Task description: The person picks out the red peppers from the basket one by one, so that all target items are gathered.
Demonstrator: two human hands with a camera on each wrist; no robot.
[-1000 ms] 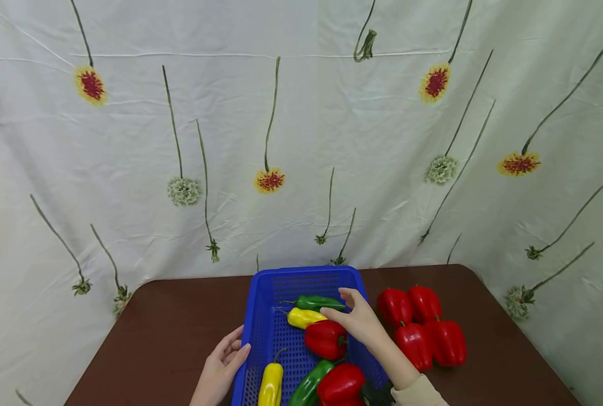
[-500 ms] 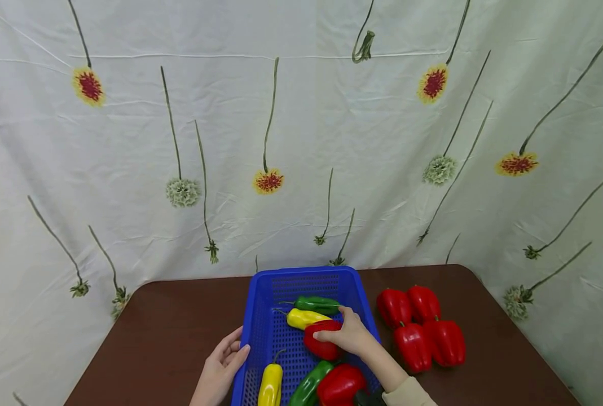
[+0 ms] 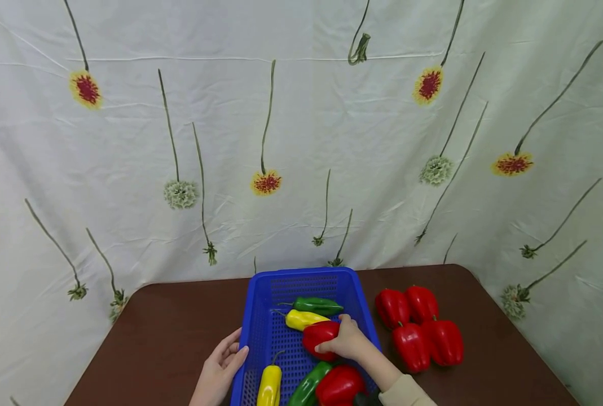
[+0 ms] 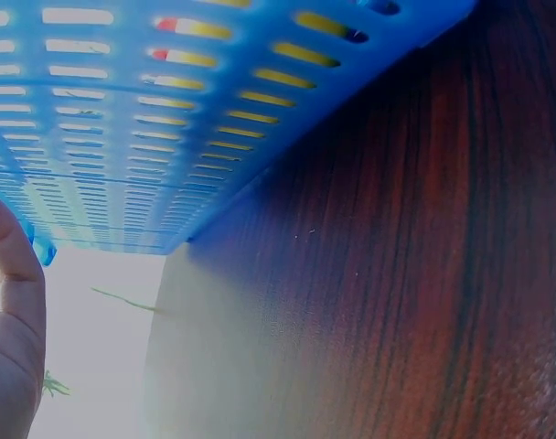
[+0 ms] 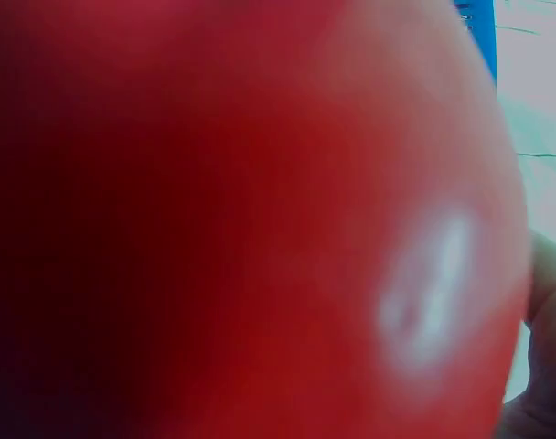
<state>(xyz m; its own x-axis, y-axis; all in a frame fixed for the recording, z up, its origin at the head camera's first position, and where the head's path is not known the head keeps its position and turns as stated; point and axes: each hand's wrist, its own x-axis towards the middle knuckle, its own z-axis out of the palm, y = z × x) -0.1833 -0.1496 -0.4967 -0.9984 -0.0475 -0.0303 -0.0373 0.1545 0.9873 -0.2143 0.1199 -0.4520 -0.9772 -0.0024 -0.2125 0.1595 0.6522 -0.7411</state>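
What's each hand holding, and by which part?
The right hand holds a red pepper round its right end; the left hand holds the basket by its left rim.

R sleeve (image 3: 408, 393) lt beige, plain; blk item (image 3: 366, 399) beside it, partly cut off. L fingers (image 3: 224, 351), R fingers (image 3: 328, 346) bare.

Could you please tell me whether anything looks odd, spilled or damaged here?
Nothing looks spilled or damaged: the right hand grips a glossy red bell pepper inside the blue perforated plastic basket. Only the white flower-printed cloth behind looks odd, since its blossoms sit below their stems, as if hung upside down.
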